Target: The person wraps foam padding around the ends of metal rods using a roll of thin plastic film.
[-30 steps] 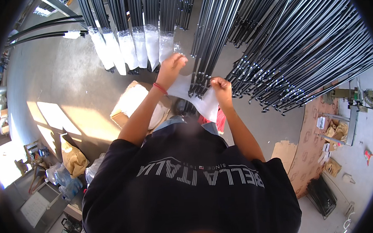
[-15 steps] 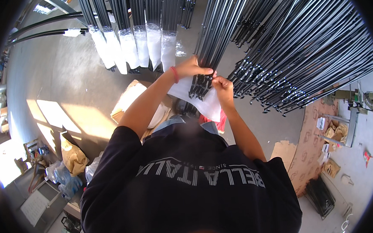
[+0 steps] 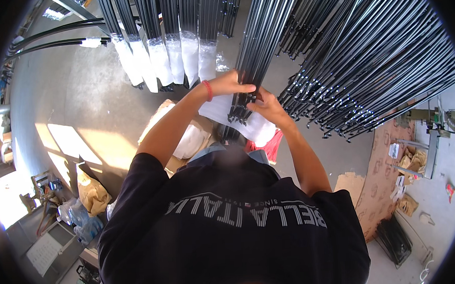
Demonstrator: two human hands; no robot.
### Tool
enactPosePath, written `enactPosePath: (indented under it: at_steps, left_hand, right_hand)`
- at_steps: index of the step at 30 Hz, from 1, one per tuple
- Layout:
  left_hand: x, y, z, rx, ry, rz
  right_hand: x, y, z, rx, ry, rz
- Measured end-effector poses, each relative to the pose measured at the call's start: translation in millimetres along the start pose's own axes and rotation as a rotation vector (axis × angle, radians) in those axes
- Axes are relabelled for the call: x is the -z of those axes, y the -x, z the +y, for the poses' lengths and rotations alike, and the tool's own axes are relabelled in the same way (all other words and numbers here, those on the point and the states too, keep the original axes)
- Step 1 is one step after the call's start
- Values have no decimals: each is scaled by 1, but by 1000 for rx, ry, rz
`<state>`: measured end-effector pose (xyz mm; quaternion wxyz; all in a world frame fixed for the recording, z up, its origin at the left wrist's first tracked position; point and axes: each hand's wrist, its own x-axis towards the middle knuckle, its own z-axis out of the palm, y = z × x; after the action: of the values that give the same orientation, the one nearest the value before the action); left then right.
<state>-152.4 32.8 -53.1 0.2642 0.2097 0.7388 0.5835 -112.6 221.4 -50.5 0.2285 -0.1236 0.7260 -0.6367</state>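
Note:
A bundle of long, thin black cables (image 3: pixel 258 53) hangs down in front of me, its metal-tipped lower ends loose below my hands. My left hand (image 3: pixel 229 84) is closed on its left side, thumb across the front; a red band circles that wrist. My right hand (image 3: pixel 268 109) curls round the bundle's right side lower down, thumb in front and its other fingers partly hidden behind. A thin white foam sheet (image 3: pixel 262 130) lies behind the cable ends and spreads out to both sides of them.
Several cable bundles with white-wrapped ends (image 3: pixel 159 60) hang at left. A dense mass of unwrapped black cables (image 3: pixel 357 73) fills the right. Below my left forearm is an open cardboard box (image 3: pixel 203 123) with white material; red material (image 3: pixel 273 147) lies below the sheet.
My right hand has shifted from pinching near the sheet's edge to reaching round the bundle, its thumb now across the front. My left hand stays on the cables, moving slightly left.

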Motion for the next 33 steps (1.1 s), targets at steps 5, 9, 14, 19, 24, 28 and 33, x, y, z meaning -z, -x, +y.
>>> enactPosePath:
  at_steps: [5, 9, 14, 19, 24, 28, 33]
  left_hand:
    - [18, 53, 4, 233, -673, -20]
    - [-9, 68, 4, 160, -482, 49]
    - [-77, 45, 12, 135, -241, 404]
    - [-95, 47, 3, -40, -275, 614]
    - [-89, 34, -10, -262, -34, 913]
    - [-64, 29, -26, 100, 493, 382]
    - [-67, 25, -31, 37, 541, 252]
  right_hand:
    - [12, -4, 16, -46, 72, -91]
    - [10, -7, 20, -36, 46, -72]
    - [15, -8, 23, -78, 118, -109]
    - [29, -3, 28, -20, 18, -169]
    - [30, 4, 13, -11, 107, -239]
    - [31, 9, 11, -25, 269, -264]
    - [30, 6, 22, 60, 227, -193]
